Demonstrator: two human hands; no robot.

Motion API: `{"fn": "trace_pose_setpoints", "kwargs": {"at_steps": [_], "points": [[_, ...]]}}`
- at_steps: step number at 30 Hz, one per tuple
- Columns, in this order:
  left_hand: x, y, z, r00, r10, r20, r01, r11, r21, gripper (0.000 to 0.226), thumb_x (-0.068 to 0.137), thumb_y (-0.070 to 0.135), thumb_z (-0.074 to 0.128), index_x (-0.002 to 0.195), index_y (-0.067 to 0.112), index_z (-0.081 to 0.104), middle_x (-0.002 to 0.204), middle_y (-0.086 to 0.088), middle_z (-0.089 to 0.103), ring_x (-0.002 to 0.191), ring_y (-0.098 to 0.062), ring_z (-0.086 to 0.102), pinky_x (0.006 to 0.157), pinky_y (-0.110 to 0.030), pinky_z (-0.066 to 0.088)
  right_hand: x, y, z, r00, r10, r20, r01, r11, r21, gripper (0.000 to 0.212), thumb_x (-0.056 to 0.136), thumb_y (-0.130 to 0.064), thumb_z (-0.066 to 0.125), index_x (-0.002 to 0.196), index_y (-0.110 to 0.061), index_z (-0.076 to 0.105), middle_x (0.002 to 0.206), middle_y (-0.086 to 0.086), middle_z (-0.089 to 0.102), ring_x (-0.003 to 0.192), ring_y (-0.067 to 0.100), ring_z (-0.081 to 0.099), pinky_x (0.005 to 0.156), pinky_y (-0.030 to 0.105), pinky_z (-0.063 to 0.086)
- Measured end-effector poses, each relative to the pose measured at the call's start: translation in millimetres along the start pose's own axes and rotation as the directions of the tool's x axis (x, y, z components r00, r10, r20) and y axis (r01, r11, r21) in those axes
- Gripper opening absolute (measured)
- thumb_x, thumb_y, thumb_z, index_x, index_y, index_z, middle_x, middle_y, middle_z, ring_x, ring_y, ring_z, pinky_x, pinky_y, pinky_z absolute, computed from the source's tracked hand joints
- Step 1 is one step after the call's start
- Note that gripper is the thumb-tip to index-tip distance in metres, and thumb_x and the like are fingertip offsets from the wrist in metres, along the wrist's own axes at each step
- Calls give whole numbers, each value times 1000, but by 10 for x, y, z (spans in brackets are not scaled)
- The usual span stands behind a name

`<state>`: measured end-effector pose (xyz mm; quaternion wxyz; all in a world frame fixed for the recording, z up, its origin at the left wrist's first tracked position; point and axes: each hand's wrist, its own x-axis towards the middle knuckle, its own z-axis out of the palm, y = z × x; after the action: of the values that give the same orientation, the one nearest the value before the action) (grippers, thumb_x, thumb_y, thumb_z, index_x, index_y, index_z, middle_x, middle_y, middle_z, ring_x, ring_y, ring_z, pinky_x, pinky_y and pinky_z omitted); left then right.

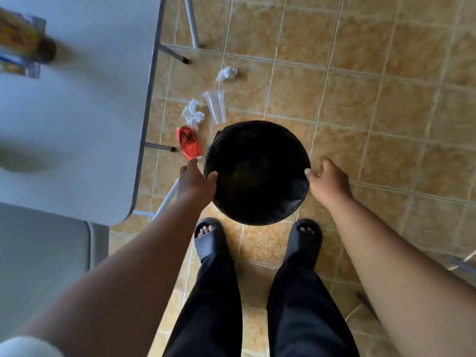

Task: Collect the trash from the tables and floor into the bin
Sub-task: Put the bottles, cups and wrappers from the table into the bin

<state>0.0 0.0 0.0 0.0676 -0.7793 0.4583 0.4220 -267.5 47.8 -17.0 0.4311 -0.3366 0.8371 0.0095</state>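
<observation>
A round bin (257, 140) lined with a black bag stands on the tiled floor just ahead of my feet. My left hand (197, 180) grips its left rim and my right hand (325, 179) holds its right rim. Beyond the bin on the floor lie a red wrapper (188, 143), a crumpled white tissue (193, 113), a clear plastic cup (215, 105) on its side and a second crumpled tissue (227, 73). Blurred packaging and a brown item (24, 45) sit on the white table at the far left.
A white table (82, 112) fills the left side, its metal legs (192, 21) reaching onto the floor near the trash. A grey chair seat (43, 258) is at lower left. Open tiled floor (386, 112) stretches to the right. My feet in dark slippers stand behind the bin.
</observation>
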Motion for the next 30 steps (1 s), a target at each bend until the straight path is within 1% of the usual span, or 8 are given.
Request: {"fn": "trace_pose_setpoints", "kwargs": {"at_steps": [2, 7, 10, 14, 19, 22, 26, 30], "points": [[185, -57, 105, 999, -22, 47, 21, 1000, 13, 64, 96, 28, 59, 151, 11, 31, 145, -19, 47, 131, -37, 48, 107, -43, 42, 140, 32, 153, 1000, 15, 12, -15, 1000, -11, 53, 100, -33, 52, 148, -15, 39, 142, 15, 54, 128, 36, 53, 98, 38, 45], [337, -172, 241, 986, -70, 153, 78, 996, -50, 50, 98, 20, 52, 146, 19, 39, 134, -12, 59, 117, -32, 59, 88, -36, 50, 247, 49, 350, 1000, 29, 4, -29, 999, 28, 36, 101, -17, 48, 137, -21, 50, 127, 14, 62, 105, 34, 62, 75, 29, 40], [222, -143, 159, 992, -58, 108, 71, 991, -114, 50, 97, 16, 53, 145, 17, 40, 134, -13, 59, 120, -32, 58, 94, -40, 51, 126, -17, 273, 999, 35, -34, -34, 999, 30, 38, 100, -13, 47, 137, -22, 50, 126, 13, 62, 90, 27, 56, 73, 29, 41], [-132, -70, -132, 999, -50, 12, 51, 980, -193, 54, 95, 15, 55, 146, 20, 41, 138, -10, 55, 126, -32, 54, 103, -48, 48, -260, -172, -69, 997, -30, -67, 30, 999, 10, 43, 100, -12, 49, 141, -24, 49, 128, 11, 63, 106, 31, 63, 80, 28, 45], [-932, 157, -724, 996, 13, -92, -28, 988, -154, 47, 93, 9, 54, 140, 14, 51, 134, -14, 52, 122, -34, 54, 100, -39, 44, -1004, -470, -803, 982, -135, -131, 131, 991, -33, 49, 97, -10, 52, 145, -21, 47, 130, 16, 63, 114, 34, 63, 93, 35, 50], [-1476, 282, -1159, 989, 7, -148, -41, 972, -231, 51, 88, 6, 58, 137, 17, 53, 133, -13, 55, 123, -34, 54, 104, -44, 47, -1522, -714, -1321, 967, -210, -145, 206, 977, -47, 50, 97, -10, 51, 146, -20, 46, 132, 18, 62, 116, 36, 61, 96, 40, 50], [-2194, 359, -1766, 979, 22, -201, -89, 938, -335, 60, 82, 1, 60, 136, 23, 45, 126, -12, 61, 113, -34, 59, 93, -45, 51, -2166, -1130, -1921, 922, -358, -147, 347, 933, -94, 49, 96, -7, 51, 145, -14, 48, 131, 20, 63, 118, 37, 61, 96, 38, 49], [-2811, 309, -2255, 963, -20, -269, -96, 906, -412, 71, 81, -5, 48, 143, 25, 32, 99, -17, 63, 91, -39, 63, 71, -37, 49, -2737, -1617, -2278, 851, -513, -117, 502, 858, -110, 49, 94, -5, 50, 142, -13, 51, 126, 18, 66, 111, 36, 64, 91, 37, 50]]}}
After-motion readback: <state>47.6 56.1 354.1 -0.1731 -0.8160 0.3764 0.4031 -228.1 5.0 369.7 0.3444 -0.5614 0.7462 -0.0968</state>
